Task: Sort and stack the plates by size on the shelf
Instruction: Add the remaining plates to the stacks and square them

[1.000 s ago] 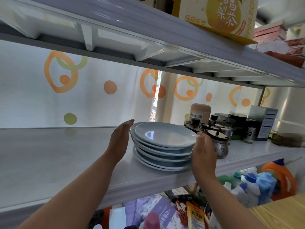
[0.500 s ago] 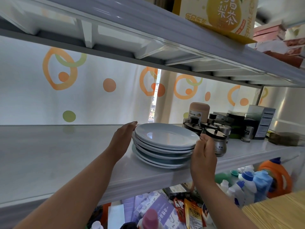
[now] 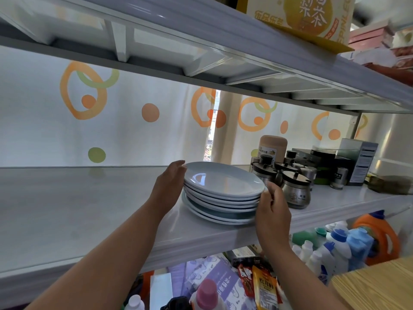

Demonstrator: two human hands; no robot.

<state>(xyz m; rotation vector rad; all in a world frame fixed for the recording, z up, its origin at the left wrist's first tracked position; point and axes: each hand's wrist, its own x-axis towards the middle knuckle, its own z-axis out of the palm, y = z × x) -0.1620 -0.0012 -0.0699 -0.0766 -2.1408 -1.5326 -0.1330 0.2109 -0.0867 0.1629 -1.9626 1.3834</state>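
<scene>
1. A white shelf (image 3: 89, 209) stands before a curtain (image 3: 134, 130) dotted orange and green.
2. The plates (image 3: 223, 182) sit stacked mid-shelf, just beside jars (image 3: 295, 189).
3. The left hand (image 3: 168, 186) presses flat-fingered against the stack; the right hand (image 3: 271, 211) curls its fingers round the rim.

Bright daylight through the curtain (image 3: 134, 130); glare on the top plate (image 3: 223, 180); edges bowed, blurred.
</scene>
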